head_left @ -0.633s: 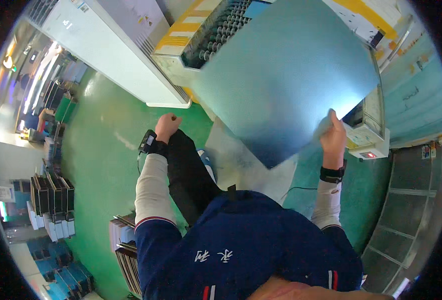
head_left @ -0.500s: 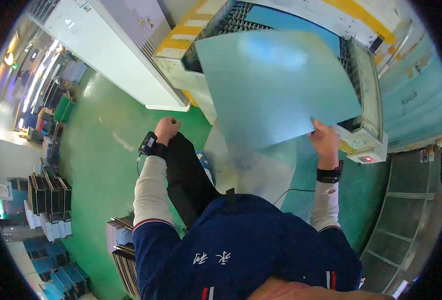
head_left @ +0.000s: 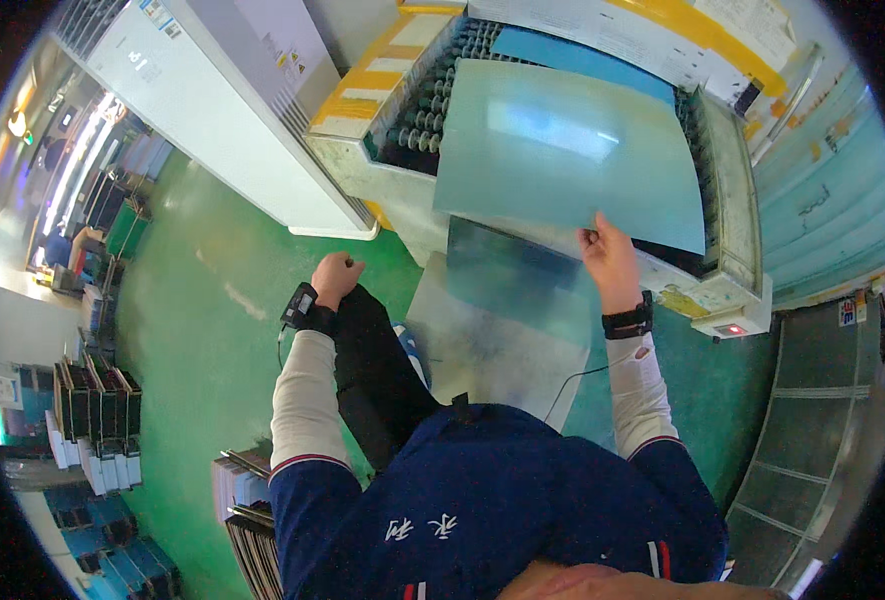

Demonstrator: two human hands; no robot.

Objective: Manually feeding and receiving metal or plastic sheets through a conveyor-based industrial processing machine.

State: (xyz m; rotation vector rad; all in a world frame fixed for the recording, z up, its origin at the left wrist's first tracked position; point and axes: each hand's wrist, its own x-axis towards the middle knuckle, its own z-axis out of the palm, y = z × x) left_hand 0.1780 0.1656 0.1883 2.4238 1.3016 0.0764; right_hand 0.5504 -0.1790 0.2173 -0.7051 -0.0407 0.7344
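A large pale blue-green sheet [head_left: 572,165] lies tilted over the black rollers [head_left: 427,130] of a conveyor machine. My right hand [head_left: 610,262] is at the sheet's near edge, thumb and fingers pinched together on it. Beyond it, a second, brighter blue sheet [head_left: 587,58] rests on the rollers, partly covered. My left hand [head_left: 336,278] is a closed fist held low on the left, away from the sheet, with nothing showing in it. Both wrists wear black bands.
A tall white cabinet unit [head_left: 212,120] stands left of the machine's pale frame [head_left: 742,200]. Racks of panels [head_left: 97,410] stand on the green floor [head_left: 202,300] at far left, and another stack [head_left: 252,545] by my left elbow. Grey shelving [head_left: 812,430] is at right.
The sheet has moved away from me and settled flatter over the rollers. My right hand has shifted left along its near edge. My left hand stays almost still.
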